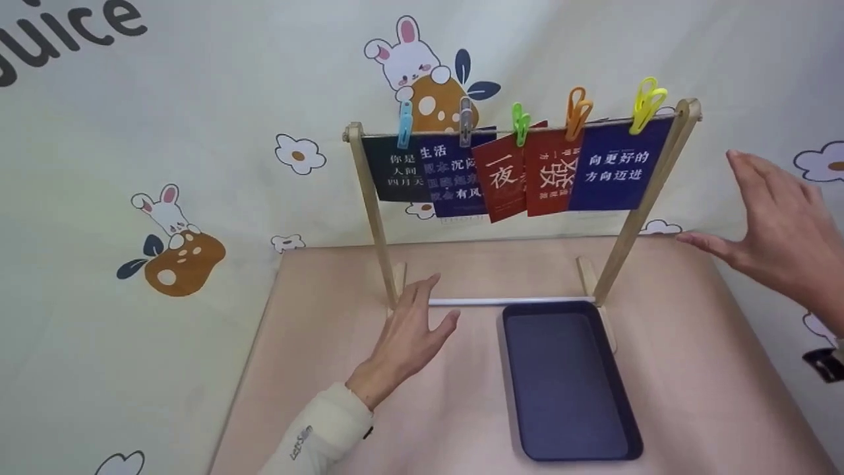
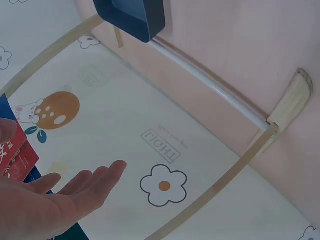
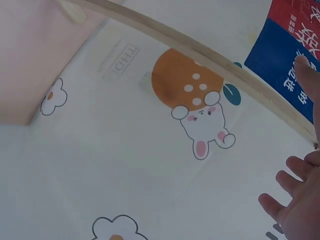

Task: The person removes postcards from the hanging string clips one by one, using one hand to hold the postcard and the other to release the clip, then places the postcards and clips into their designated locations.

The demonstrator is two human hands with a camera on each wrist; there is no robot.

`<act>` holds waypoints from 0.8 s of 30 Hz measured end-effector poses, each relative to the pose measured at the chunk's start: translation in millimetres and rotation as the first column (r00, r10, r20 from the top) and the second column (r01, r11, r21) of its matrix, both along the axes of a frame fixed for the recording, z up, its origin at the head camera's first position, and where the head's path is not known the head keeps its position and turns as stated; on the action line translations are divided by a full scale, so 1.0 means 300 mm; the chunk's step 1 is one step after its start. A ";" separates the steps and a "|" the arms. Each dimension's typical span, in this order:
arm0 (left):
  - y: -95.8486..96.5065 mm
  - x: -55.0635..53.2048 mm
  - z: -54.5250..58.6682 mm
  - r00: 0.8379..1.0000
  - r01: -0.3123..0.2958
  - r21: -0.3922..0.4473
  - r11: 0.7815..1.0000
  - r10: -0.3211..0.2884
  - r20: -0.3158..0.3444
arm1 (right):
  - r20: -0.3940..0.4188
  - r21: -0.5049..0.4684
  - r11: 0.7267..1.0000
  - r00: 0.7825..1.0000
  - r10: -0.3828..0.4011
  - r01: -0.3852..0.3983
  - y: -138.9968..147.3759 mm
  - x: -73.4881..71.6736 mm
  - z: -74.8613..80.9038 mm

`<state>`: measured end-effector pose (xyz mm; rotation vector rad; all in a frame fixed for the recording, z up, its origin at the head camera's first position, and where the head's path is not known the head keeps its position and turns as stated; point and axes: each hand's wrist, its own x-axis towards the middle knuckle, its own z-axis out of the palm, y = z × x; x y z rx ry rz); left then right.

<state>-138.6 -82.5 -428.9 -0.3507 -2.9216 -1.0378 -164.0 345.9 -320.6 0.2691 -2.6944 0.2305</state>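
Five cards would be several: a dark green card [image 1: 395, 173], a purple-blue card [image 1: 455, 181], two red cards, one of them tilted [image 1: 504, 175], and a blue card [image 1: 610, 165] hang from a string on a wooden rack [image 1: 372, 211]. Clothespins in light blue [image 1: 405, 125], grey [image 1: 466, 122], green [image 1: 521, 124], orange [image 1: 577, 113] and yellow [image 1: 647, 105] clip them along the string. My left hand [image 1: 409, 333] is held in front of the rack's left post, fingers extended, holding nothing. To the right of the rack, my right hand [image 1: 784, 224] is raised with fingers and thumb spread, also without anything in it.
A dark blue tray [image 1: 570, 382] lies on the pink tabletop [image 1: 316, 396], in front of the rack's right foot. A pale crossbar [image 1: 511, 301] joins the rack's posts low down. Behind stands a backdrop [image 1: 217, 99] printed with rabbits and flowers.
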 end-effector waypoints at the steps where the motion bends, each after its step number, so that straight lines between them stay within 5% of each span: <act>1: 0.008 -0.005 0.007 1.000 0.005 -0.004 1.000 -0.005 -0.012 | 0.015 0.006 1.000 1.000 -0.013 0.013 0.003 -0.004 0.015; 17: 0.151 -0.072 0.103 0.982 0.103 0.028 0.994 -0.097 -0.162 | 0.018 0.031 0.999 1.000 0.013 -0.014 -0.021 -0.067 0.127; 24: 0.232 -0.122 0.163 0.980 0.198 0.202 0.959 -0.197 -0.028 | -0.007 0.030 0.998 0.998 0.062 -0.062 -0.052 -0.089 0.211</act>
